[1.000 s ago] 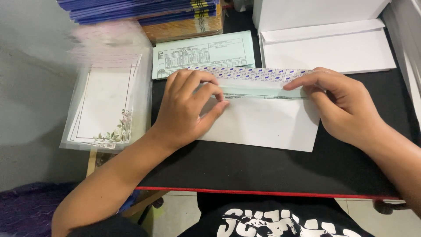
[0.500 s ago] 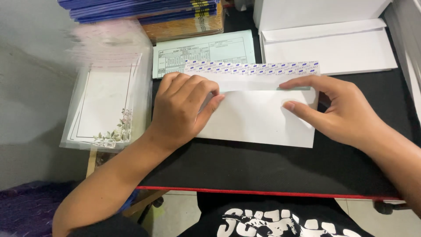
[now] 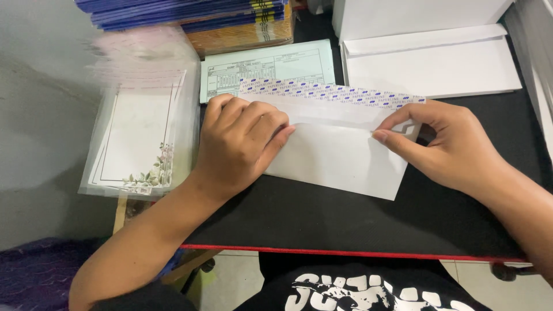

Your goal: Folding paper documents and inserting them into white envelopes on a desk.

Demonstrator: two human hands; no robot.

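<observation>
left hand (image 3: 242,141) presses the white envelope (image 3: 334,158) flat; right hand (image 3: 452,144) grip pinches its corner (flap open) on the black worktop (image 3: 345,224).

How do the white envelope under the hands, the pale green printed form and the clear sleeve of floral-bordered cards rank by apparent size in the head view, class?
1. Clear sleeve of cards, largest.
2. White envelope.
3. Pale green form, though the envelope flap covers its lower edge.
The left hand and right hand hide parts of the envelope, so places 1 and 2 are close.

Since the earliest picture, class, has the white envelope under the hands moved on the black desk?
Yes. The white envelope has turned clockwise: its left end has risen toward the green form and its bottom edge now slants down to the right.
</observation>
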